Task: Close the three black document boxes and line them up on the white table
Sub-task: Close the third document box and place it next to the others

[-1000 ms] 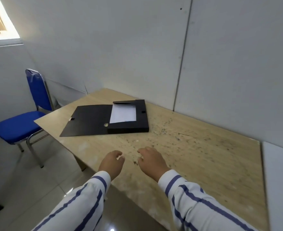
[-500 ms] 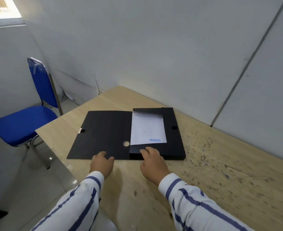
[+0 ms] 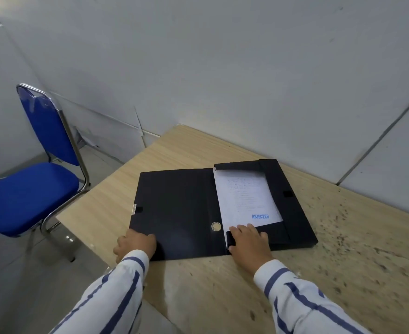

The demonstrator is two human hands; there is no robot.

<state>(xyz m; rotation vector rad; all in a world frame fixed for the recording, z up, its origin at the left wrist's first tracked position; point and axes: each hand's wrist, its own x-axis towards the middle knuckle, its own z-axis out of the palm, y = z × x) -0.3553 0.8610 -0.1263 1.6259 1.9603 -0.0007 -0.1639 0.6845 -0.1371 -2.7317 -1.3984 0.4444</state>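
Far left: blue chair (image 3: 30, 189) beside worktop (image 3: 343, 261). Left hand (image 3: 136, 244) curled round near-left corner of opened lid (image 3: 174, 208). Black document box (image 3: 295, 213) lying open on worktop, sheet (image 3: 244, 196) stamped REJECTED inside. Right hand (image 3: 249, 242) flat, fingers relaxed, resting on near flap (image 3: 274, 233).

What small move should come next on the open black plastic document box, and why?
Probably lift the flat black cover with the left hand and fold it rightward over the white sheet stamped REJECTED. The black document box lies open, the left hand is at the cover's near corner, and the right hand rests on the near flap.
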